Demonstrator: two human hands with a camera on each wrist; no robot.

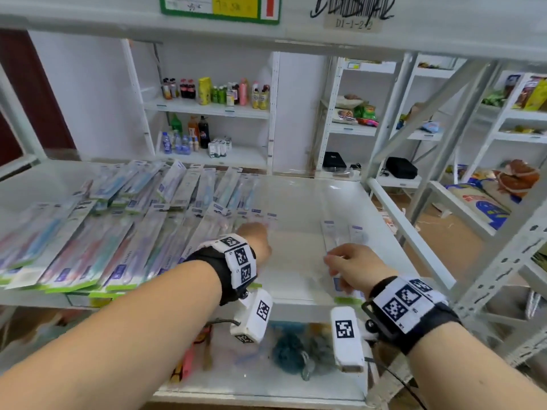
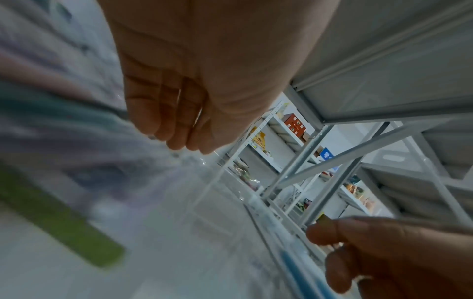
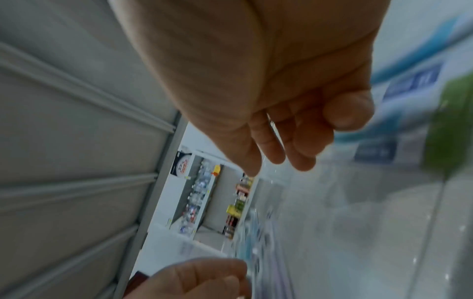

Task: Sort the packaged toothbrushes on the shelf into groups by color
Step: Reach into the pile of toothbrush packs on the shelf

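Many packaged toothbrushes (image 1: 97, 241), pink, blue, teal and purple, lie in overlapping rows on the left half of the white shelf (image 1: 296, 208). Two packages (image 1: 329, 232) lie apart on the right, and another with a blue label (image 1: 337, 284) lies under my right hand. My left hand (image 1: 260, 232) reaches down at the right end of the rows. Its fingers (image 2: 163, 125) are straight and together, tips at the packages. My right hand (image 1: 334, 261) hovers over the right group with fingers (image 3: 302, 153) loosely bent and nothing between them. Blurred blue-brush packages (image 3: 414, 81) lie beside it.
The upper shelf (image 1: 296, 31) hangs low overhead. A steel upright and diagonal brace (image 1: 393, 161) bound the right edge. Bare shelf lies between the two groups. Bath sponges (image 1: 290, 350) sit on the shelf below. Bottles (image 1: 207, 93) fill racks behind.
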